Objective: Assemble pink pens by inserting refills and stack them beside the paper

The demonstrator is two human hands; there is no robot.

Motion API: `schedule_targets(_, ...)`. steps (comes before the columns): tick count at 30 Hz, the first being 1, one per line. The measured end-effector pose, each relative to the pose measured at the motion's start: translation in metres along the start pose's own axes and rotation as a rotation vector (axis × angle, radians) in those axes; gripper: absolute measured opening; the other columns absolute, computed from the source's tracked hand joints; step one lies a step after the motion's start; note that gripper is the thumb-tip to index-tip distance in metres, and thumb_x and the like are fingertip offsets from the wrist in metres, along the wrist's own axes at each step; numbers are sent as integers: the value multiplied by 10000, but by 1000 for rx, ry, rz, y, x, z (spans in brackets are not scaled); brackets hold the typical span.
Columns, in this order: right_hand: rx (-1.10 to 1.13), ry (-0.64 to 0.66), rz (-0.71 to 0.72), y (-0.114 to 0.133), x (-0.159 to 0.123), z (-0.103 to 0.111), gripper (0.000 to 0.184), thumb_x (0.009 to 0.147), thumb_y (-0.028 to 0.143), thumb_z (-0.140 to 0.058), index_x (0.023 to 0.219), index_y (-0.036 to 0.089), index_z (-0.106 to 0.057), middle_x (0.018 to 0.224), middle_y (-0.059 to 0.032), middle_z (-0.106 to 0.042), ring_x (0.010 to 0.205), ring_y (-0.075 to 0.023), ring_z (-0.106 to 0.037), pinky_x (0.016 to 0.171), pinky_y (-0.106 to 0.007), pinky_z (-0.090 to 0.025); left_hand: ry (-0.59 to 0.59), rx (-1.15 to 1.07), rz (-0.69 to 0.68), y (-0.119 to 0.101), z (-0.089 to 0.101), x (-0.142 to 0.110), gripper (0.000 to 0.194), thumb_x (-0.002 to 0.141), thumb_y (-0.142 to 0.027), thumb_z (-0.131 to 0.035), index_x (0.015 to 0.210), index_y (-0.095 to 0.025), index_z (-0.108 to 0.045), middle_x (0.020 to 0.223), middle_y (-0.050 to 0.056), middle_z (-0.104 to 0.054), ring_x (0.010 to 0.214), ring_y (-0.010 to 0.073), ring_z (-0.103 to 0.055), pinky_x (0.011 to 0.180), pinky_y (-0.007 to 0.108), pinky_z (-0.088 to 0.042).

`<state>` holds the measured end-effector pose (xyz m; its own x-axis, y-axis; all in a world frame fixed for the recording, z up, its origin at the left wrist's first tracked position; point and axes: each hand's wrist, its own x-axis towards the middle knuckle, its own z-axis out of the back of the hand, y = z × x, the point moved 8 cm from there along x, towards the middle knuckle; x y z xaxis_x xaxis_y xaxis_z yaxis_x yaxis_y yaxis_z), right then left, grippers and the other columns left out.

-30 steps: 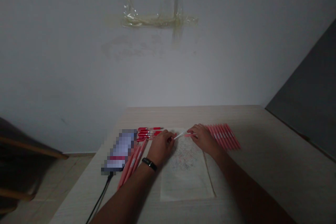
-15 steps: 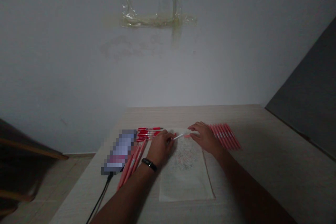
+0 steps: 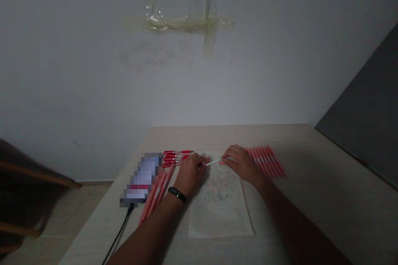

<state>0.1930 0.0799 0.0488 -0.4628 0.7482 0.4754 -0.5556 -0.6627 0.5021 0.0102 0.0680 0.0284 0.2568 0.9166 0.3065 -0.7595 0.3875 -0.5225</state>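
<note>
A thin white pen refill spans the gap between my hands over the top of a scribbled sheet of paper. The fingertips of my left hand pinch its left end. At the other end, my right hand has thumb and fingers closed on it. Something small and red shows at my left fingertips, too small to make out. Beside my left hand lie several red pens, partly covered by it. A row of pink pens lies just right of my right hand.
Several long pink sticks lie by my left forearm. Next to them is a phone, blurred out, with a black cable running to the front. The table meets a wall with tape on it.
My right hand's fingers, apart before, have closed on the right end of the pen refill. The refill now lies flatter. My left hand has barely moved.
</note>
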Motion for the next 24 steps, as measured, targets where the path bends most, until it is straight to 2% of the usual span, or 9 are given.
schedule_targets(5, -28, -8, -12, -3, 0, 2, 62, 874, 173, -702, 850, 205, -654, 889, -33, -651, 910, -202, -582, 821, -335, -426, 0, 20, -7, 0, 0, 0, 191, 877, -195, -568, 941, -205, -748, 847, 53, -626, 813, 173, -576, 714, 271, -404)
schedule_targets(10, -93, -47, -94, -16, 0, 13, 96, 850, 106, -668, 821, 193, -640, 879, -33, -638, 901, -200, -578, 831, -329, -426, 6, 11, 14, 1, 3, 0, 192, 861, -187, -591, 969, -220, -747, 862, 46, -649, 805, 170, -585, 713, 271, -406)
schedule_targets(18, -147, 129, -118, -22, -4, 0, 78, 841, 129, -680, 792, 189, -689, 833, -37, -635, 882, -196, -572, 814, -308, -408, 1, -2, 41, 2, 2, 0, 184, 864, -205, -594, 964, -217, -749, 841, 41, -657, 782, 164, -588, 699, 269, -406)
schedule_targets(24, -180, 186, -151, -24, -7, -5, 59, 833, 135, -679, 799, 182, -690, 831, -37, -640, 875, -190, -580, 810, -296, -405, 32, 0, 46, 2, 0, 1, 193, 863, -210, -578, 954, -206, -749, 848, 51, -658, 787, 165, -586, 699, 265, -411)
